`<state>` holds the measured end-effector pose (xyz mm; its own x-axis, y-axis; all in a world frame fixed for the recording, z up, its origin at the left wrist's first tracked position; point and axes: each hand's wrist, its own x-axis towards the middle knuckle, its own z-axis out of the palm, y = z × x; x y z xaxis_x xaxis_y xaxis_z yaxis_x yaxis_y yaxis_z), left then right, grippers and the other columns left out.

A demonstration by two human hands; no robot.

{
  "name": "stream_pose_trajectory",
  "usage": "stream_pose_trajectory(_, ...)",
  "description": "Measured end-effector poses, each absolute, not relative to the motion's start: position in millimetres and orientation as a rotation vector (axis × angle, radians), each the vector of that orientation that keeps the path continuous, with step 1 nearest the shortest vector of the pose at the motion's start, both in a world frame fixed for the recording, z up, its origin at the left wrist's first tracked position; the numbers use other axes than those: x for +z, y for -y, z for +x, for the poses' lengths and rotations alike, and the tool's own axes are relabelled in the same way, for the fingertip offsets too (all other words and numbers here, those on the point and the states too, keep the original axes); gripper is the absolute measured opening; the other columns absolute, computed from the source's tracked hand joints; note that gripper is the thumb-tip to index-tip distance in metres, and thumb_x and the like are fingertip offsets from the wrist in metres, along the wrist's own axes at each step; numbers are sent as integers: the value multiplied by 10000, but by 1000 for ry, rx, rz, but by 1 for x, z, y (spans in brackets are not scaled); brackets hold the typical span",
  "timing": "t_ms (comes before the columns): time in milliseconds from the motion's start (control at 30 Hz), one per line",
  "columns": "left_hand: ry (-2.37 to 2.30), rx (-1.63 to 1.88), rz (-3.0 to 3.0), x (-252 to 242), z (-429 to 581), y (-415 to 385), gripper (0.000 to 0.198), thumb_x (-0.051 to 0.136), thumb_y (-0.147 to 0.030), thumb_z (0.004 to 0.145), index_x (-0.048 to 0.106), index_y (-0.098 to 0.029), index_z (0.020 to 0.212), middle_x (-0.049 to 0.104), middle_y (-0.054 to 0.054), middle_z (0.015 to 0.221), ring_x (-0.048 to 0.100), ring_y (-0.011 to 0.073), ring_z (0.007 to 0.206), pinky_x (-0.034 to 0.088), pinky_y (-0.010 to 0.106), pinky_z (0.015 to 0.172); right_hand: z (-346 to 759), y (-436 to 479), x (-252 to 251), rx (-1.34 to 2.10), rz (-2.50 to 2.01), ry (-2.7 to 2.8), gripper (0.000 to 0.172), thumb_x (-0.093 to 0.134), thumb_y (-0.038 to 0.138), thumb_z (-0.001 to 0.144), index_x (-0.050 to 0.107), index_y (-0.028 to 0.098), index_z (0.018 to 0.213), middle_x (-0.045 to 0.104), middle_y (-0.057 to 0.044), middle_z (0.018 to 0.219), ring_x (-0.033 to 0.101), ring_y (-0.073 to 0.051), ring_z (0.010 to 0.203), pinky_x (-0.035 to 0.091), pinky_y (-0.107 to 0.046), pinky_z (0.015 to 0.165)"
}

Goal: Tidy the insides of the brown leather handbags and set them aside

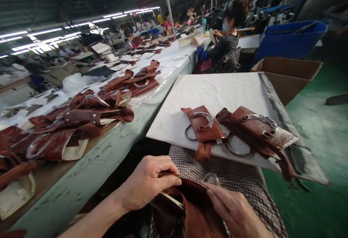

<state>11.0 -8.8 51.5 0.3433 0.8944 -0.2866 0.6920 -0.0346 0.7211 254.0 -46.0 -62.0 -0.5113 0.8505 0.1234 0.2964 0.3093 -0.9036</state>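
Observation:
A brown leather handbag (199, 212) rests on my lap, over a checked black-and-white cloth. Its open top faces me, and pale edging shows at one side of the opening. My left hand (149, 181) pinches the bag's upper edge between thumb and fingers. On the opposite side, my right hand (231, 203) grips the rim, its thumb largely hidden. Behind the rim, part of a plastic-wrapped handle (211, 178) pokes up. Two brown crocodile-textured bag pieces with wrapped handles, one left (203, 127) and one right (261, 125), lie on the white-covered board just beyond my lap.
Along the left runs a long table (108, 161) with several unfinished brown bags (81, 122) piled on it. A co-worker (224, 49) sits at the table ahead. To the right stand a cardboard box (288, 73) and a blue bin (290, 40) on the green floor.

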Motion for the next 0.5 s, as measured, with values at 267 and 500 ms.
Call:
stream_pose_trajectory(267,-1426,322,1818,56,18,7,82,671,-210,815,710,-176,751,615,-31,718,551,105,668,401,205,624,277,42,-38,1466,-1165,1921,393,427,428,971,572,303,1314,675,-18,1213,648,-221,1084,533,-302,912)
stream_pose_trajectory(500,-1503,397,1610,73,19,22,211,673,-177,795,653,-214,1001,689,-40,863,637,127,796,472,198,750,219,9,-13,1379,-843,2032,340,491,302,955,570,291,1285,702,-11,1139,672,-179,999,518,-277,884)
